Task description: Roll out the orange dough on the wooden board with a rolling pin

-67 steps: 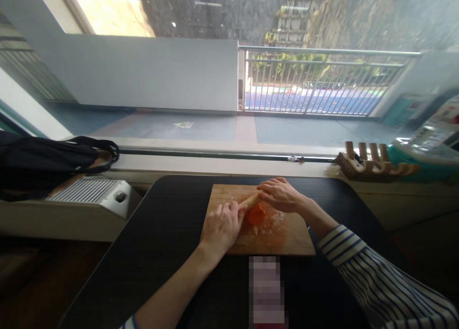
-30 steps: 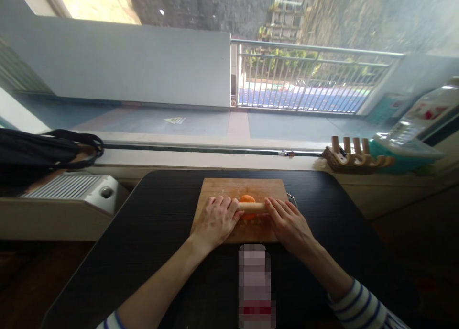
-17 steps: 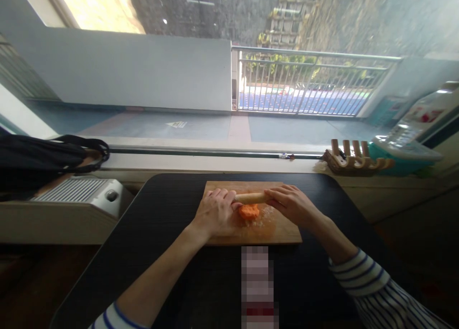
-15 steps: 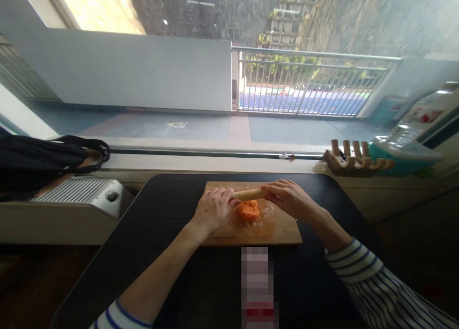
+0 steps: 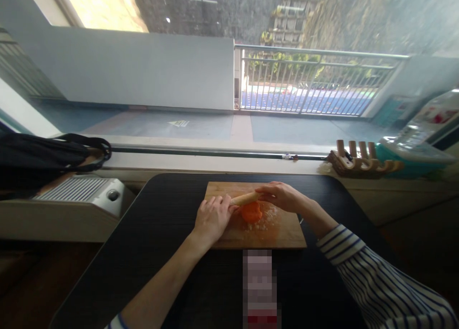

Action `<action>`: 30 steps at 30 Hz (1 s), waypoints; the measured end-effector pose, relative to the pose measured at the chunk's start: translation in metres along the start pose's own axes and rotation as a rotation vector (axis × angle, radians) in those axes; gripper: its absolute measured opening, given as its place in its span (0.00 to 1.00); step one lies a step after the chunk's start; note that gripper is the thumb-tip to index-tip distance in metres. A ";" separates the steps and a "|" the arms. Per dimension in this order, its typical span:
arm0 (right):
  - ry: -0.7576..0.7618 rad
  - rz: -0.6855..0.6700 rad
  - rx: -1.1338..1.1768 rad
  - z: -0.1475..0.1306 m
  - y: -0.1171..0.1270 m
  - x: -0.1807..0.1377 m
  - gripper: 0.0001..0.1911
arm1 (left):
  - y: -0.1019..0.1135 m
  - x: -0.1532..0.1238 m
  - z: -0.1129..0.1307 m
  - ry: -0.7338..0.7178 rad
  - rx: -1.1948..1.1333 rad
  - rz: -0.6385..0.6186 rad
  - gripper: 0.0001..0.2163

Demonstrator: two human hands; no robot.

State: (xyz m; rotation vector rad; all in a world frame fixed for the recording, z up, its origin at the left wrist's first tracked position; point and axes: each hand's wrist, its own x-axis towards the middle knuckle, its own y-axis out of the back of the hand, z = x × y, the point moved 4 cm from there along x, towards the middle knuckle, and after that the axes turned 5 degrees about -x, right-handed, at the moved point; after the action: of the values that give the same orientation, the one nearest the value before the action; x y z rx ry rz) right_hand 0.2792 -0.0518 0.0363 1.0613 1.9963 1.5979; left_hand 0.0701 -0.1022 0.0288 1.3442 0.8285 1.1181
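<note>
My left hand is curled around the near, left end of a slim, pale wooden rolling pin, and the fingers of my right hand are folded over its far, right end. Both hands are narrow on the pin, which slants away from me from left to right. Under and just in front of it sits a bright orange, roughly round piece of soft-looking dough, near the middle of a rectangular, light-brown wooden board. The pin crosses the dough's far edge; I cannot tell whether it presses there or hovers just above.

As far as I can judge, the flattening is only partly done. The dough is in one piece and looks more like a small, thick patty than a ball, but it covers just a little of the board and is not yet a thin sheet. White, floury crumbs lie scattered mostly to its right and in front, so the dusting looks done. What seems left is most of the spreading and the evening out of the edge. The thickness under the pin is hidden from me. The board lies flat on the black worktop, with bare wood around the dough.
</note>
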 end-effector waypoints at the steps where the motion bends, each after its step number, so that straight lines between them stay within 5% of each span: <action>1: -0.003 0.023 0.009 -0.001 -0.001 -0.003 0.14 | 0.000 0.001 0.000 -0.015 0.008 0.006 0.17; 13: -0.104 0.235 -0.073 -0.011 -0.021 -0.030 0.15 | 0.002 0.015 -0.002 -0.158 0.055 0.029 0.14; 30: -0.083 0.299 -0.245 -0.041 -0.039 -0.069 0.22 | 0.002 -0.009 0.006 -0.252 -0.089 0.178 0.15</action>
State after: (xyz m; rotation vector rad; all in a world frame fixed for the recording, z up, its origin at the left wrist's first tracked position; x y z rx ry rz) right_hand 0.2831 -0.1329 -0.0001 1.3482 1.5950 1.8566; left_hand 0.0730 -0.1132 0.0304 1.4690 0.4787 1.0809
